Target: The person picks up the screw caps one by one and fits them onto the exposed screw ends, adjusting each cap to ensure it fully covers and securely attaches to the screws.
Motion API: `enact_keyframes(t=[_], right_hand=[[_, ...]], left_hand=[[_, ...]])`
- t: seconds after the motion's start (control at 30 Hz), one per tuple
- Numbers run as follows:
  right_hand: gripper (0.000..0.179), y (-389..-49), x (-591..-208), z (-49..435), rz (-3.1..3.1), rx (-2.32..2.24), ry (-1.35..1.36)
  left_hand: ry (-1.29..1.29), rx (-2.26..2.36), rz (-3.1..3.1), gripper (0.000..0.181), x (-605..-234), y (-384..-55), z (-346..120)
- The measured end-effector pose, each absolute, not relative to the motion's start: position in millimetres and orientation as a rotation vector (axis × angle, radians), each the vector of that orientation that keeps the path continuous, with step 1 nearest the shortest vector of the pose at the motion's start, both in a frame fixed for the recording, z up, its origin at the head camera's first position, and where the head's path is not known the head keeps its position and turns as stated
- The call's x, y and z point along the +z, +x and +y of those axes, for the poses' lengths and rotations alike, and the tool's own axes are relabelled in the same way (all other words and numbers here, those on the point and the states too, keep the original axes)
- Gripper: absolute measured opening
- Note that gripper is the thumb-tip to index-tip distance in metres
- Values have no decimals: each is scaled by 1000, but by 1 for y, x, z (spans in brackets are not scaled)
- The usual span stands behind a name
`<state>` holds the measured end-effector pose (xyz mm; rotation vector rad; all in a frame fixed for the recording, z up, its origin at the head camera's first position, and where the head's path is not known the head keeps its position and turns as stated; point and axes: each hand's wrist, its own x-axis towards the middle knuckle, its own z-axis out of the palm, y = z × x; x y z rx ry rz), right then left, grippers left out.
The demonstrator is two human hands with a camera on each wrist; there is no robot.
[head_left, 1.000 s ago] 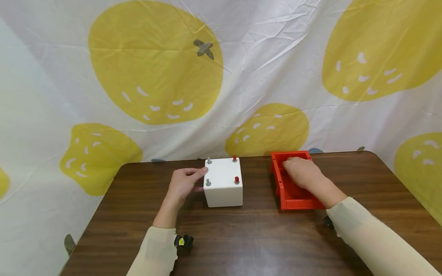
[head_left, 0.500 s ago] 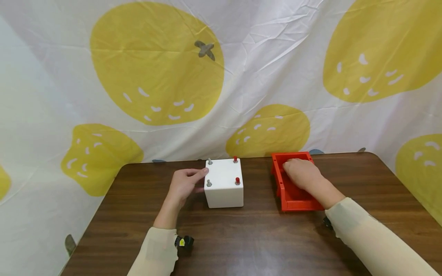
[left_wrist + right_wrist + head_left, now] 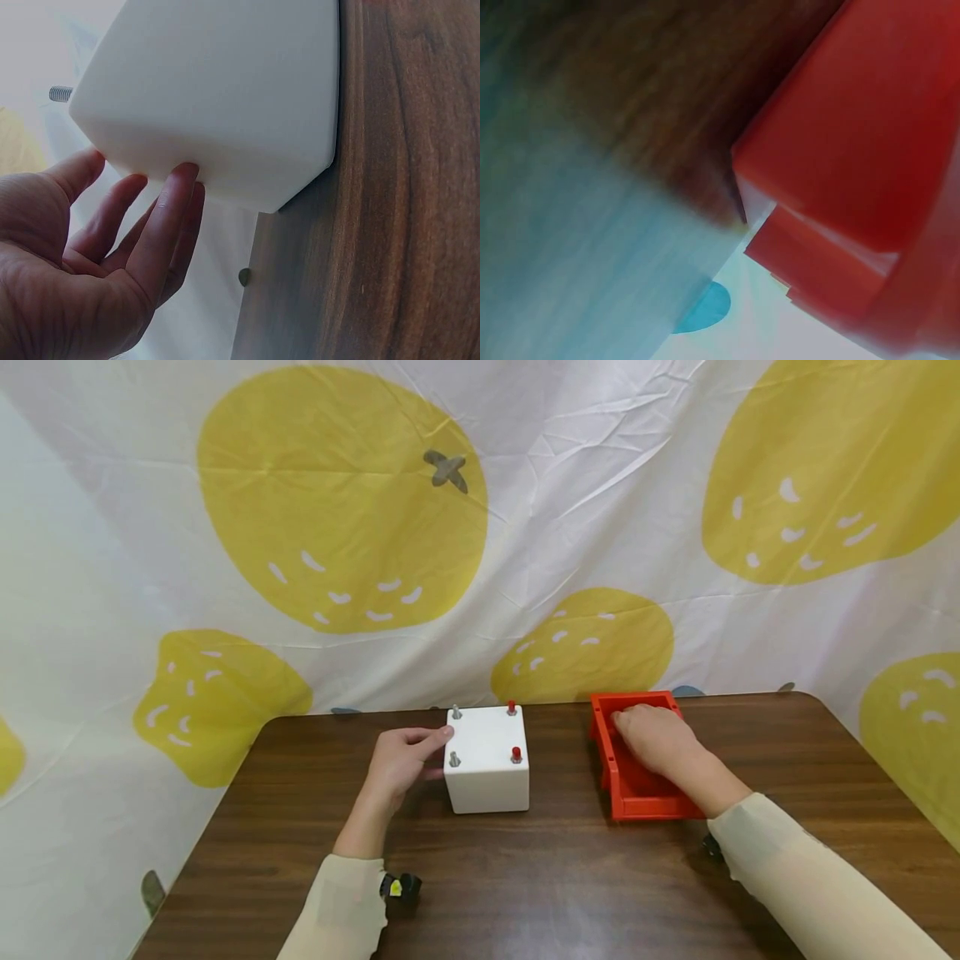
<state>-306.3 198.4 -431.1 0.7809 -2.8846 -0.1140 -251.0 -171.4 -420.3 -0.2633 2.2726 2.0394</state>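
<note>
A white block (image 3: 487, 740) stands on the table, with two bare threaded studs (image 3: 454, 760) on the left of its top and two red-tipped studs (image 3: 516, 755) on the right. My left hand (image 3: 401, 762) rests against the block's left side, thumb at the top edge. In the left wrist view, the left hand's fingertips touch the block's side face without wrapping round it. My right hand (image 3: 656, 739) reaches inside the red bin (image 3: 652, 808), its fingers hidden from view. The right wrist view shows only the bin's outer wall, so what those fingers touch is unseen.
A brown wood-grain table (image 3: 555, 885) bears the block and the bin. Behind it hangs a white cloth (image 3: 585, 510) with yellow fruit prints. A dark wrist-worn device (image 3: 401, 887) sits at the left sleeve.
Almost nothing differs. The head view has shifted very slightly; the left hand stays at the block and the right hand stays in the bin.
</note>
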Motion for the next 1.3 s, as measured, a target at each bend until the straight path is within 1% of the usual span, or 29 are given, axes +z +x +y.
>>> enact_keyframes(t=[0.27,0.53,0.77,0.93,1.0,1.17,1.3], right_hand=[[17,-304,-430,198,-2848,-62,788],[15,-301,-426,197,-2840,-29,780],[13,-296,-421,197,-2852,28,748],[11,-292,-416,197,-2857,94,735],[11,-290,-414,198,-2854,117,740],[18,-286,-410,198,-2866,203,735],[20,-283,-407,200,-2870,299,720]], left_hand=[[-251,2046,2270,42,-420,-250,-171],[-259,2043,2268,42,-421,-250,-172],[-250,2039,2280,45,-422,-251,-172],[-250,2048,2261,43,-420,-251,-172],[-252,2045,2255,41,-418,-250,-172],[-245,2019,2269,36,-405,-242,-169],[-250,2001,2292,33,-393,-234,-164]])
